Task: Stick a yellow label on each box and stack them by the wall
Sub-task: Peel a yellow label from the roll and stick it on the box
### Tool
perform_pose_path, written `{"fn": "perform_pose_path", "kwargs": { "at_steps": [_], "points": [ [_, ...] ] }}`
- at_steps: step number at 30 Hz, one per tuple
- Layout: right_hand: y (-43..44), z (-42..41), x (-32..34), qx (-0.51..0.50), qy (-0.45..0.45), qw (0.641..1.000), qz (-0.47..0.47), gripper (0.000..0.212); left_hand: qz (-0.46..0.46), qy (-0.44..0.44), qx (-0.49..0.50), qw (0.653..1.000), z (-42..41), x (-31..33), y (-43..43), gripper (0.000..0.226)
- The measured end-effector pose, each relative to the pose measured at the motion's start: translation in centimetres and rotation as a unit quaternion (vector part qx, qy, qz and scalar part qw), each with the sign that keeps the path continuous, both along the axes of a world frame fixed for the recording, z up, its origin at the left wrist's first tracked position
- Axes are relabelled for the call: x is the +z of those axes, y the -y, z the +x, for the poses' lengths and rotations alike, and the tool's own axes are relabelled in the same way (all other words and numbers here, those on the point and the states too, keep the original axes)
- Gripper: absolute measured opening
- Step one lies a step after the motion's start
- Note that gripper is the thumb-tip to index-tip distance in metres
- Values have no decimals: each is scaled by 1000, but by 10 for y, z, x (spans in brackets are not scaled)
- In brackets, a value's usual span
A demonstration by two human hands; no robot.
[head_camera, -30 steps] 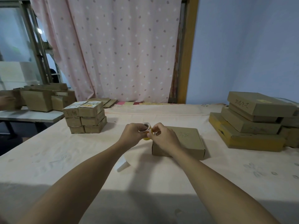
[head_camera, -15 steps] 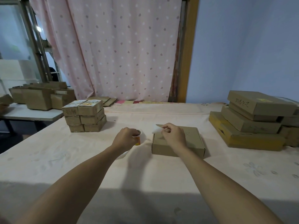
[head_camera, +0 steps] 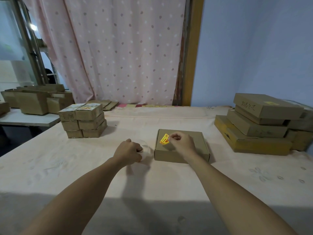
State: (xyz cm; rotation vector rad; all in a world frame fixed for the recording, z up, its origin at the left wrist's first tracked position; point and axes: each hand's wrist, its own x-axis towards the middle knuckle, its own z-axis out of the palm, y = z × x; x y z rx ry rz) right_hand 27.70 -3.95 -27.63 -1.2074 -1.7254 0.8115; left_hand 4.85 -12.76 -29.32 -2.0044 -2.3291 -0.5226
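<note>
Pressing label [head_camera: 164, 139] on box [head_camera: 182, 146]; stacks [head_camera: 257, 126] R, nr wall.

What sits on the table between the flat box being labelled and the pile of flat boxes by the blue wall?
Nothing: the head view shows only bare pink tablecloth between the flat box and the pile of flat boxes.

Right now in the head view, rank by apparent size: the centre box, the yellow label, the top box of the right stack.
1-2. Top box and centre box: look alike, at different distances, so unranked.
3. Yellow label.

Home packing room: curtain [head_camera: 122, 53], clothed table [head_camera: 67, 167], stacked cardboard boxes [head_camera: 254, 122].
</note>
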Motion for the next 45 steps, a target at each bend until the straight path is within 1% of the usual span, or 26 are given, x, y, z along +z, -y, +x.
{"fn": "perform_pose_path", "kwargs": {
  "at_steps": [2, 4, 8, 11, 17, 21, 25, 28, 33, 38, 42, 45],
  "points": [
    [0, 2, -1, 2, -2, 1000, -9, 10, 20, -13, -6, 1000, -3, 2, -1, 27],
    [1, 3, -1, 2, -3, 1000, -15, 15, 55, -3, -6, 998, -2, 6, -2, 29],
    [1, 7, -3, -4, -8, 1000, -24, 16, 102, 96, 0, 990, 13, 14, -9, 18],
    [-3, 13, -2, -11, -3, 1000, -14, 17, 110, 129, -32, 985, 35, 17, -20, 16],
    [-15, 38, -2, -14, 18, 1000, 13, 21, 162, 170, -88, 968, 92, 21, -49, 13],
    [-27, 64, 2, -29, 43, 998, 22, 20, 173, 166, -101, 966, 122, 18, -67, 9],
    [-44, 92, 2, -52, 50, 997, -3, 18, 157, 164, -124, 966, 145, 13, -81, 8],
    [-55, 100, 1, -49, 83, 995, -7, 16, 139, 133, -137, 972, 154, 9, -90, 14],
    [-68, 97, -8, -48, 120, 992, -8, 17, 167, 112, -130, 971, 162, 1, -100, 20],
    [-72, 94, -19, -43, 189, 981, 21, 18, 182, 105, -124, 970, 164, -1, -108, 24],
    [-72, 97, -19, -48, 215, 974, 49, 20, 157, 67, -145, 975, 167, -5, -113, 25],
    [-70, 100, -21, -52, 255, 963, 75, 21, 127, 61, -152, 978, 170, -6, -114, 28]
  ]
}}
